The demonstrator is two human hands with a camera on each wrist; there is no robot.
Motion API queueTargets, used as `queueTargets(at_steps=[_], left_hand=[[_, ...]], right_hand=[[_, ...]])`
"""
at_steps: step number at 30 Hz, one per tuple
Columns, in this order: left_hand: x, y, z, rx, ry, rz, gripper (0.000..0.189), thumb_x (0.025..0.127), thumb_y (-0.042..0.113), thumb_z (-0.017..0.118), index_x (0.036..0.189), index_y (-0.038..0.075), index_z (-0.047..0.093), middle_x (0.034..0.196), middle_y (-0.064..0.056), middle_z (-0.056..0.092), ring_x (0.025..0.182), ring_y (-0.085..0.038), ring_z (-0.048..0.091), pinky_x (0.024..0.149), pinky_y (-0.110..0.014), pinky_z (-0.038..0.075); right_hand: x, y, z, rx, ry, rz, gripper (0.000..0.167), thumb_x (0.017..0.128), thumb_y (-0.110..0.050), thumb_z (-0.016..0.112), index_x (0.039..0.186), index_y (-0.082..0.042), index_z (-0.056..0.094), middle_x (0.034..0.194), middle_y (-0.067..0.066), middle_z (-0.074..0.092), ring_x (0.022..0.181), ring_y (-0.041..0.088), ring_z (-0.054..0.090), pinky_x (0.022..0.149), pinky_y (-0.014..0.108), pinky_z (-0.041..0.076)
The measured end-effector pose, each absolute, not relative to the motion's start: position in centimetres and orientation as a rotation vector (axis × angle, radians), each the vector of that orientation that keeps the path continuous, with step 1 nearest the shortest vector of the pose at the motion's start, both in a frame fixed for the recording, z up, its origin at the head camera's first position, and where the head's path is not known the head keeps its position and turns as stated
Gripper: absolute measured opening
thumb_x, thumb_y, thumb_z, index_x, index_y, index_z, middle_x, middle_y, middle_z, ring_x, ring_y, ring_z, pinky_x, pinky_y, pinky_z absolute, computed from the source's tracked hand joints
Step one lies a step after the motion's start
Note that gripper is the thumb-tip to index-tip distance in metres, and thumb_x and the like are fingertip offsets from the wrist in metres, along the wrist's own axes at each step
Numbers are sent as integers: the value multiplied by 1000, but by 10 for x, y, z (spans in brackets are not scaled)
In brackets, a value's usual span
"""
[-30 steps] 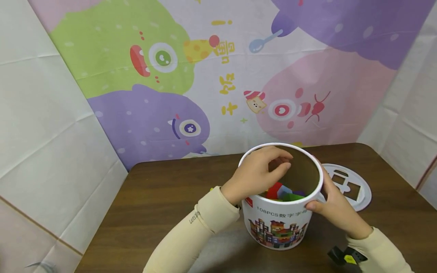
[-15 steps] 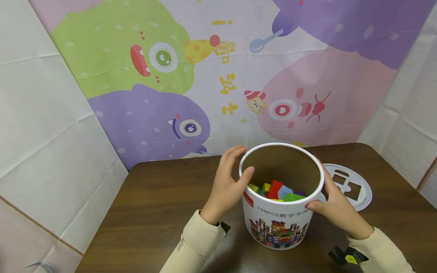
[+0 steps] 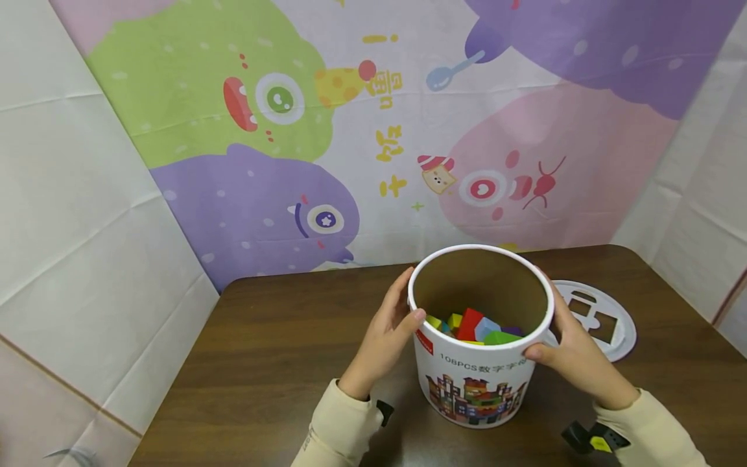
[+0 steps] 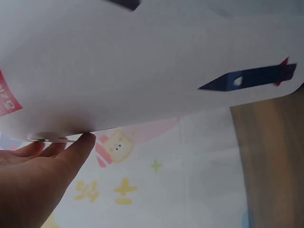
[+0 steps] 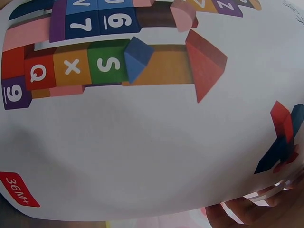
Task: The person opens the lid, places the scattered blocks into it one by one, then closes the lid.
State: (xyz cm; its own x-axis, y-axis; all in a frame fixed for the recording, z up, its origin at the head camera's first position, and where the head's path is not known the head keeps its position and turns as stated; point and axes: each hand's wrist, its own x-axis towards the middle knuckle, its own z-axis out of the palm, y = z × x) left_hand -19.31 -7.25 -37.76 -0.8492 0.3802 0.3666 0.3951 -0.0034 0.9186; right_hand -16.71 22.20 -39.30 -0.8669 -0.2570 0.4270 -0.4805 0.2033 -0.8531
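Note:
A white toy-block bucket (image 3: 475,389) stands upright on the table, its top uncovered. Inside lie several coloured blocks, among them a red block (image 3: 469,324), a light blue block (image 3: 486,328) and a green block (image 3: 502,337). My left hand (image 3: 376,344) holds the bucket's left side, thumb near the rim and fingers round the far side. On the opposite side my right hand (image 3: 578,353) grips it just below the rim, thumb in front. Both wrist views are mostly filled by the bucket's printed wall; fingers (image 5: 242,211) of the right hand show at its lower right.
Behind the right hand lies a white lid (image 3: 627,324) with shaped cut-outs, partly hidden. Brown wood tabletop (image 3: 262,363) spreads to the left. A cartoon-printed cloth (image 3: 403,227) hangs behind the table, with white side panels (image 3: 87,194).
My left hand has come out from over the bucket's opening and moved left and down to its outer side, now touching near the rim. The right hand and bucket stay nearly still.

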Motion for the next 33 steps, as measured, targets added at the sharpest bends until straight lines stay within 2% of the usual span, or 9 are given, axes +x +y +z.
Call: queueTargets(at_steps=[8, 11, 12, 14, 17, 19, 25, 31, 33], left_hand=[[-191, -73, -385, -933, -2145, -2130, 81, 93, 50, 60, 157, 22, 18, 156, -18, 30, 141, -42, 34, 114, -57, 30], [-191, -75, -385, -944, -2146, -2127, 81, 93, 51, 59, 157, 22, 18, 156, -18, 30, 141, -42, 33, 114, -58, 30], [-191, -75, -385, -944, -2149, -2124, 82, 93, 51, 59, 157, 22, 17, 156, -18, 30, 141, -42, 33, 114, -58, 30], [-190, -75, -385, -944, -2153, -2119, 82, 93, 51, 59, 157, 22, 16, 156, -18, 29, 141, -42, 33, 114, -57, 31], [-189, -75, -384, -935, -2165, -2111, 82, 93, 52, 59, 157, 23, 16, 157, -16, 29, 141, -41, 33, 114, -56, 32], [-188, -74, -384, -929, -2171, -2114, 82, 93, 52, 58, 157, 24, 16, 157, -15, 29, 141, -41, 34, 113, -55, 33], [-186, -71, -385, -933, -2165, -2148, 80, 94, 51, 57, 157, 24, 15, 156, -17, 28, 140, -43, 33, 113, -55, 35], [-187, -69, -386, -933, -2184, -2139, 78, 95, 50, 54, 157, 25, 13, 157, -17, 26, 141, -42, 32, 112, -54, 36], [-188, -68, -386, -936, -2185, -2135, 78, 96, 49, 54, 157, 25, 13, 158, -16, 25, 142, -42, 31, 113, -55, 35]], right_hand=[[-167, 222, -391, 719, -2300, 1718, 100, 82, -45, 77, 158, -29, 13, 161, 7, 22, 135, 5, 35, 102, 8, 30], [-167, 224, -387, 718, -2359, 1689, 100, 83, -45, 75, 158, -31, 11, 162, 5, 20, 136, 6, 33, 110, 29, 33], [-167, 225, -385, 712, -2392, 1664, 99, 83, -46, 75, 158, -33, 10, 162, 3, 21, 135, 8, 34, 109, 38, 35], [-167, 229, -381, 713, -2461, 1599, 98, 85, -43, 74, 158, -34, 9, 161, 2, 22, 132, 12, 38, 102, 43, 41], [-166, 237, -375, 710, -2545, 1489, 94, 88, -33, 72, 158, -33, 9, 160, 0, 24, 126, 12, 45, 91, 34, 49], [-165, 245, -374, 698, -2581, 1433, 89, 91, -23, 68, 158, -33, 11, 159, -5, 25, 124, 5, 47, 85, 23, 50], [-168, 272, -372, 673, -2560, 1364, 65, 98, -5, 54, 155, -22, 28, 143, -24, 42, 116, -11, 51, 82, 13, 49], [-186, 306, -372, 329, -2596, 1172, 46, 99, -24, 59, 142, -11, 51, 119, -35, 53, 94, -21, 52, 72, 6, 43], [-194, 319, -374, 177, -2644, 1098, 48, 98, -34, 58, 138, -7, 54, 122, -20, 62, 93, -17, 52, 69, 9, 40]])
